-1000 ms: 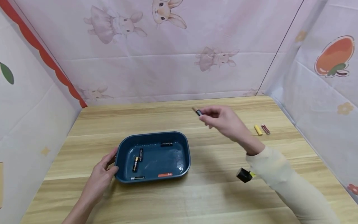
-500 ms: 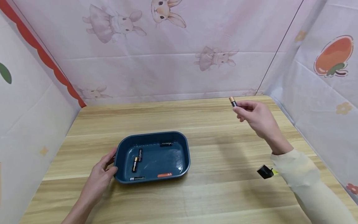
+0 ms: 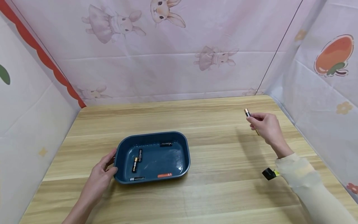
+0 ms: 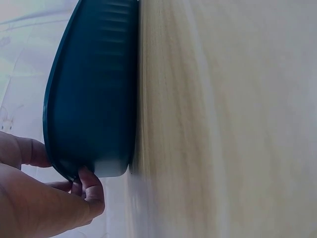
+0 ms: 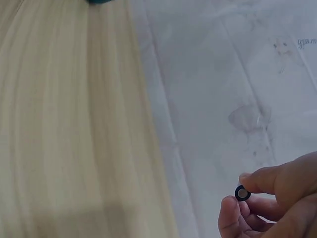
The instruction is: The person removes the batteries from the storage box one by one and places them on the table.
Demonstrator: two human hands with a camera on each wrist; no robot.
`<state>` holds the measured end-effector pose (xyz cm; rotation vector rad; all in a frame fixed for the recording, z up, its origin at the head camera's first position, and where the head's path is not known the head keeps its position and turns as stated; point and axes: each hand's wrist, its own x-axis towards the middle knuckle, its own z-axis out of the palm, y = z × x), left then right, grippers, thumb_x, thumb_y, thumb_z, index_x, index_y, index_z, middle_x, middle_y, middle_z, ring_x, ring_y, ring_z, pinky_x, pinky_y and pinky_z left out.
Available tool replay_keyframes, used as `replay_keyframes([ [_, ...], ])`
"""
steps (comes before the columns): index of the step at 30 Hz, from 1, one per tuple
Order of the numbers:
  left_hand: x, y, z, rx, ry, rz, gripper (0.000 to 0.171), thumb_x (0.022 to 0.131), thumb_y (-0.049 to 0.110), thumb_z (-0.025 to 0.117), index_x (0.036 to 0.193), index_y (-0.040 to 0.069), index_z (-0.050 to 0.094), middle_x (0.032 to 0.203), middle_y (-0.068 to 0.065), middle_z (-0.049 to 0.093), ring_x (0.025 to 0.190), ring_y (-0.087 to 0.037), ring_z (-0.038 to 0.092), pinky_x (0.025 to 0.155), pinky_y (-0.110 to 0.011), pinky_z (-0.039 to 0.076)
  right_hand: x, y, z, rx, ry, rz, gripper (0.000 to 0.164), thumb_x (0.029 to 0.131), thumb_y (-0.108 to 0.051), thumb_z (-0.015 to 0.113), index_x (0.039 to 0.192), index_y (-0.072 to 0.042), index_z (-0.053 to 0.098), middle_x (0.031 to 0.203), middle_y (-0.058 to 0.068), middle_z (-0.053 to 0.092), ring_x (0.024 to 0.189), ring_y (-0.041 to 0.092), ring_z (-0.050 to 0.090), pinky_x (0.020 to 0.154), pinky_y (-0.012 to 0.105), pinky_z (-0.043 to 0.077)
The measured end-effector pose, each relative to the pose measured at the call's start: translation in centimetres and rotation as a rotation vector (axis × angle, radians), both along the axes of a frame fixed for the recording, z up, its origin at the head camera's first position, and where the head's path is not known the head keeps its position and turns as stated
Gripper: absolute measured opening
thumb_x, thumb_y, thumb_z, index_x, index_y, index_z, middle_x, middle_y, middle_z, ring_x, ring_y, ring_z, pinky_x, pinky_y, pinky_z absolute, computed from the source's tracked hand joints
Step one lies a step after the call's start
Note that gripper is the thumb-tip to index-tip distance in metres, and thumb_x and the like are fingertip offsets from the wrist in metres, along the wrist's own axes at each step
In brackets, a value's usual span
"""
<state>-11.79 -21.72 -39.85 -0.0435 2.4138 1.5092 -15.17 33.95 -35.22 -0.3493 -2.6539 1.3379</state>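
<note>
A blue rectangular tray [image 3: 152,134] stands on the table, with several batteries lying in it. Among them are a black and gold battery [image 3: 135,164] and an orange battery [image 3: 164,175]. At the tray's left end, my left hand [image 3: 98,177] grips the rim; in the left wrist view its fingers [image 4: 91,191] curl at the tray's end. Over the right part of the table, my right hand [image 3: 265,127] pinches a black battery with a copper-coloured top [image 3: 247,112], held up tilted. The right wrist view shows that battery end-on [image 5: 242,193] between thumb and fingers.
Part of a yellow battery [image 3: 257,132] shows on the table behind my right hand. A black device [image 3: 269,174] sits at the right wrist. Printed cloth walls [image 3: 167,77] close off the table's back and sides.
My right hand has carried the black battery rightwards from beyond the tray, then lowered it near the yellow battery. The dark red battery seen earlier is now hidden. My left hand stays at the tray.
</note>
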Motion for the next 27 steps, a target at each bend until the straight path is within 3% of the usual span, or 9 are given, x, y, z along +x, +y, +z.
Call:
replay_keyframes([
  [3,0.0,0.0,0.0,0.002,0.006,-0.001,0.073,0.099,-0.003,0.046,0.165,0.005,0.016,0.164,-0.022,0.027,0.146,-0.039,0.030,0.090,-0.007,0.040,0.0,0.8,-1.4,0.009,-0.030,-0.010,0.042,0.103,-0.020,0.065,0.128,0.014,0.064,0.099,0.014,0.072,0.067,0.004,0.064,0.057,0.021,0.054],
  [8,0.0,0.0,0.0,-0.013,0.005,-0.005,0.073,0.099,-0.002,0.046,0.165,0.006,0.016,0.164,-0.022,0.027,0.146,-0.039,0.031,0.101,-0.020,0.043,0.0,1.6,-3.5,0.073,-0.059,-0.018,0.041,0.102,-0.021,0.065,0.124,0.013,0.067,0.098,0.020,0.074,0.070,0.013,0.067,0.057,0.023,0.053],
  [15,0.0,0.0,-0.2,0.006,0.004,-0.002,0.074,0.099,-0.003,0.046,0.165,0.006,0.016,0.164,-0.022,0.026,0.146,-0.039,0.030,0.088,-0.005,0.039,0.1,2.2,-5.9,0.142,-0.076,-0.007,0.034,0.100,-0.016,0.066,0.116,0.014,0.070,0.087,0.021,0.074,0.068,0.018,0.067,0.053,0.025,0.049],
  [22,0.0,0.0,-0.3,0.015,0.006,0.001,0.074,0.099,-0.003,0.046,0.166,0.006,0.016,0.164,-0.022,0.027,0.146,-0.038,0.030,0.086,-0.003,0.037,0.4,1.9,-7.0,0.218,-0.046,-0.018,0.029,0.097,-0.012,0.070,0.108,0.015,0.072,0.080,0.019,0.073,0.063,0.015,0.063,0.053,0.025,0.048],
  [27,-0.1,0.0,-0.3,0.004,0.006,0.002,0.074,0.099,-0.002,0.046,0.166,0.007,0.016,0.165,-0.021,0.027,0.146,-0.037,0.030,0.089,-0.006,0.038,0.5,1.8,-7.3,0.293,-0.030,-0.040,0.027,0.096,-0.013,0.071,0.106,0.013,0.075,0.088,0.022,0.075,0.077,0.028,0.065,0.064,0.033,0.048],
])
